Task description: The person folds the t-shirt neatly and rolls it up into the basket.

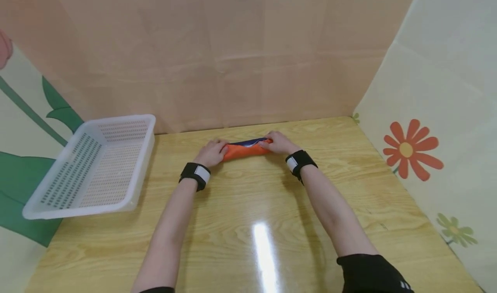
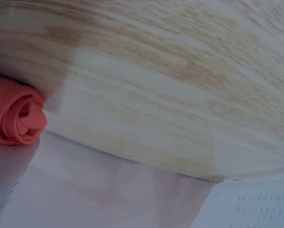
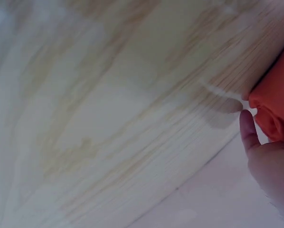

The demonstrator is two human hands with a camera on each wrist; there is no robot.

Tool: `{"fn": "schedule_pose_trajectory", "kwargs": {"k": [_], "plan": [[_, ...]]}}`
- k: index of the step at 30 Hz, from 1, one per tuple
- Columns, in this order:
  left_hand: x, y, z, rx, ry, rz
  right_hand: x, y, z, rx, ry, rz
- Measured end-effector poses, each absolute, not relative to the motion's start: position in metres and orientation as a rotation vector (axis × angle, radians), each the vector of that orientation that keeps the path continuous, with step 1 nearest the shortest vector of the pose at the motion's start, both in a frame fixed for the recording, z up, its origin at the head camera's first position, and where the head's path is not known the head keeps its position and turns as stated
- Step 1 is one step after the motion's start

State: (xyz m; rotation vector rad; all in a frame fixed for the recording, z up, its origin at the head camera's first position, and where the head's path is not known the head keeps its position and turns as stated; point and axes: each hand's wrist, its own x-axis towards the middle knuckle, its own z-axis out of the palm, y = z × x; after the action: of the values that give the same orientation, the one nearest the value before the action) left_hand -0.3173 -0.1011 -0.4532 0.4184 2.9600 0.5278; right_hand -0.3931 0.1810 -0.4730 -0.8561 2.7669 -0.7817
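A rolled orange cloth with a dark blue and white strip along its top lies crosswise near the back of the table. My left hand grips its left end, and my right hand holds the right end with fingers curled over it. Spiral layers show at the end of the cloth roll in the left wrist view, above part of the left hand. In the right wrist view, a finger of the right hand lies at the folded end of the orange roll.
A white plastic basket with slotted sides stands on the left of the wooden table. Plain pinkish paper rises behind the table's back edge. A flower-printed panel borders the right side.
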Motion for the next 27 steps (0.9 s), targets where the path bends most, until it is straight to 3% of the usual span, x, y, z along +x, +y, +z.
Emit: {"fn": "schedule_pose_trajectory", "kwargs": {"k": [16,27], "plan": [[-0.318,-0.107,-0.444,0.497,2.739,0.677,-0.386,0.175,-0.458,-0.316,2.652,-0.957],[-0.301,-0.108,-0.428,0.413,2.586,0.588,-0.37,0.164,-0.444,-0.191,2.646,-1.134]]}}
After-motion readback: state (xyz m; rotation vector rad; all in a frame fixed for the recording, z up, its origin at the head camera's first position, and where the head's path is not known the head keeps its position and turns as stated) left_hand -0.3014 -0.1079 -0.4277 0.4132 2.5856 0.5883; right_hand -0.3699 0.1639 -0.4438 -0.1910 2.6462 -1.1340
